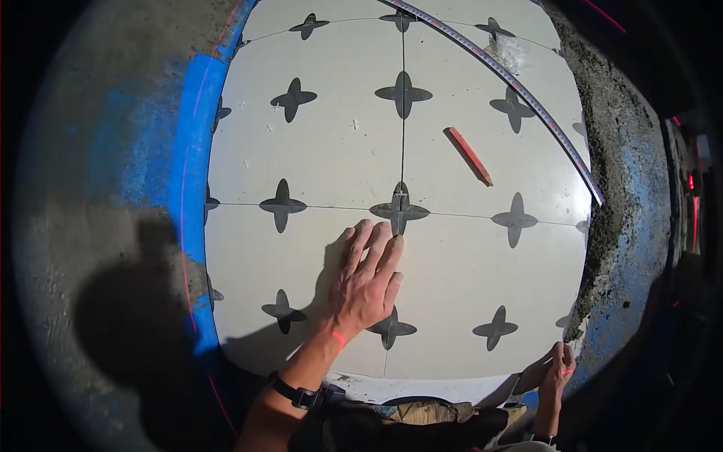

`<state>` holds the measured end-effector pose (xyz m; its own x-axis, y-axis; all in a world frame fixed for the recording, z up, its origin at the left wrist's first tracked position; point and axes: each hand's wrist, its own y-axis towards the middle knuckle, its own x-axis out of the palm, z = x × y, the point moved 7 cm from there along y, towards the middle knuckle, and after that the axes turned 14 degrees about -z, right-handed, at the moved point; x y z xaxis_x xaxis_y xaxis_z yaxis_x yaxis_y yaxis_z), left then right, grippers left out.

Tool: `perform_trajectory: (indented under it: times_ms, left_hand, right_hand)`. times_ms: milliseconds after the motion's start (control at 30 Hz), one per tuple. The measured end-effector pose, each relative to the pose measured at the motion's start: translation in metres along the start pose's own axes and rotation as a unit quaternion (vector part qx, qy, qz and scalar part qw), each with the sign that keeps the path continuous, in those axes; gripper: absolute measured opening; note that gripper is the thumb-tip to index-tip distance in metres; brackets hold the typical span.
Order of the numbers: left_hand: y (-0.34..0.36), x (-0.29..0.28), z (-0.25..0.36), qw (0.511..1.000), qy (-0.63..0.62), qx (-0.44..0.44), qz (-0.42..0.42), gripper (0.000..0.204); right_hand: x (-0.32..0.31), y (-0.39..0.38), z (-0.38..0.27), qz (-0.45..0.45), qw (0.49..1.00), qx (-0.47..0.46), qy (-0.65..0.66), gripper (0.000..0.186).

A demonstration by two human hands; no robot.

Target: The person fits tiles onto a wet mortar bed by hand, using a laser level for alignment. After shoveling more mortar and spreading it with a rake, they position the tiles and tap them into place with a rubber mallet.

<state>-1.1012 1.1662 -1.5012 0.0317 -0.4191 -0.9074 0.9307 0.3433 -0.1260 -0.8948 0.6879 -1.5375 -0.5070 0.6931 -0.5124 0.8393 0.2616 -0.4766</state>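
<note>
My left hand (367,279) lies flat on a pale floor tile (444,279) with dark four-petal motifs. Its fingers are a little apart, and their tips lie just below the crossing of the joints. A small white tile spacer (401,194) shows at that crossing. At the lower right, my right hand (556,369) is by the tile's near right corner. Its fingers are bent and close together; what they grip, if anything, is hidden. Farther off, a red carpenter's pencil (469,157) lies on the far right tile. Neither hand touches it.
A graduated steel rule (504,75) lies across the far right tiles. Loose white spacers (355,124) are scattered on the far left tile. Blue strip (194,151) borders the tiles' left side, and rough grey mortar (602,151) their right. Red laser lines cross the floor.
</note>
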Motion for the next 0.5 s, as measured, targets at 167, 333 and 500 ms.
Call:
perform_trajectory:
  times_ms: [167,333,500]
  left_hand:
    - [0.005,0.006,-0.004,1.000,-0.005,0.003,0.009,0.052]
    - [0.004,0.002,-0.010,1.000,0.002,0.005,0.000,0.053]
    - [0.003,0.005,-0.015,1.000,0.005,0.006,-0.007,0.054]
  right_hand:
    - [0.000,0.009,0.003,0.000,1.000,-0.017,-0.020,0.047]
    - [0.006,0.007,0.006,0.011,0.999,-0.015,-0.028,0.046]
    - [0.005,0.005,0.011,0.015,0.998,-0.018,-0.050,0.044]
